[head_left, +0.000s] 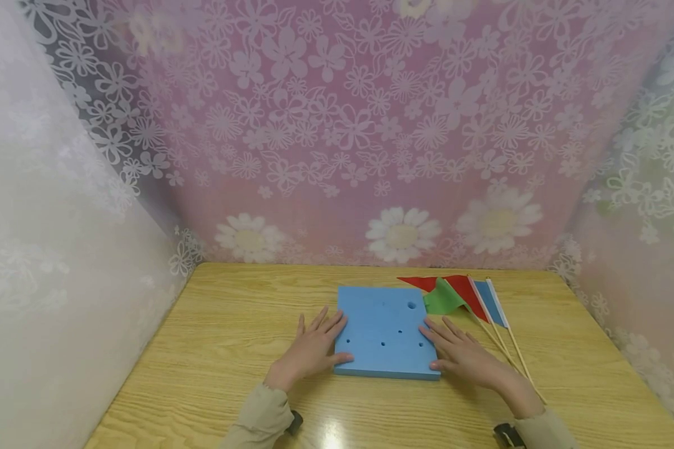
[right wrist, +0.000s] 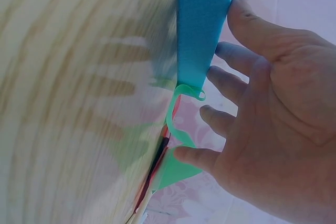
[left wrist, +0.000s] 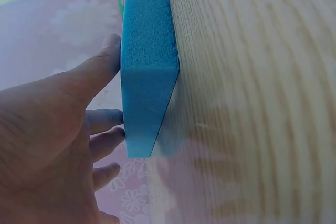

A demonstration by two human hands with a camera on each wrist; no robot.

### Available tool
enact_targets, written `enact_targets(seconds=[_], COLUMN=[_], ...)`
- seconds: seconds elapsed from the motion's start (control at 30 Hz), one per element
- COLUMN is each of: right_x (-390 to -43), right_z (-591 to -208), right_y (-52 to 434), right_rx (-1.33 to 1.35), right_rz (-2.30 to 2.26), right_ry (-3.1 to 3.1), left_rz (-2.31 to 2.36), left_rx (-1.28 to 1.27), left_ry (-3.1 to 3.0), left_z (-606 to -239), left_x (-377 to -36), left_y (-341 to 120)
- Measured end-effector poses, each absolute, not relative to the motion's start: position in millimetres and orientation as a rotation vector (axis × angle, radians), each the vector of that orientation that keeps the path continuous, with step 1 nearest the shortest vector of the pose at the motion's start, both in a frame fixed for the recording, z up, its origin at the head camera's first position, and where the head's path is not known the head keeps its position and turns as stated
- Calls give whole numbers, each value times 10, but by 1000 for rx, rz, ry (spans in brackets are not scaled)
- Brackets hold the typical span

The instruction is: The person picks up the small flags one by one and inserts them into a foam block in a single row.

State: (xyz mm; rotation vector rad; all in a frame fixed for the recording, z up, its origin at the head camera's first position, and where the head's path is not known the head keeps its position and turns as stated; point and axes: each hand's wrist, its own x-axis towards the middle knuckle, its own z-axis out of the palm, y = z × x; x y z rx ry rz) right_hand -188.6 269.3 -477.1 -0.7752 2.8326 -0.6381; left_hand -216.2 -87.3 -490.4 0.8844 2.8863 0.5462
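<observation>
A flat blue foam block point(head_left: 371, 318) with several small holes and one larger hole at its far right corner lies on the table. My left hand point(head_left: 310, 348) rests on its left edge, thumb and fingertips on the top face. At the opposite side my right hand point(head_left: 468, 358) lies with fingers spread, its fingertips and thumb on the right edge. Both wrist views show the relaxed fingers along the rim of the thick foam block point(left wrist: 149, 30). Beyond the right fingers, a green pennant flag point(right wrist: 176, 169) curls against the block's far end.
Right of the block, a red pennant flag point(head_left: 472, 293) and a blue pennant flag point(head_left: 490, 299) on thin wooden sticks point(head_left: 519, 355) lie overlapping the green one. The wooden table point(head_left: 219, 349) meets flower-patterned curtains point(head_left: 337, 156) at the back and both sides.
</observation>
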Motion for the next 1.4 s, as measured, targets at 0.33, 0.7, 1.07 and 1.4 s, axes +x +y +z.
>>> enact_targets(seconds=[0.33,0.7,1.07,1.4], right_x=[-1876,-1957,-2036,-2146], right_z=[-4757,-4698,-4625,-4683], right_y=[2698,2849,3433,3590], right_rx=[-753,-602,-164,-31], right_rz=[-646,-1004,-1128,-908], right_ry=[2835,3006,3055,2944], left_rz=[570,578,602,616], left_rx=[877,884,908,914], left_ry=[2881,2894,2895,2887], left_z=[-4847,-4903,-4882,-4883], left_x=[-2102,-2117,-2086,-2096], left_y=[-853,-868,-871,-877])
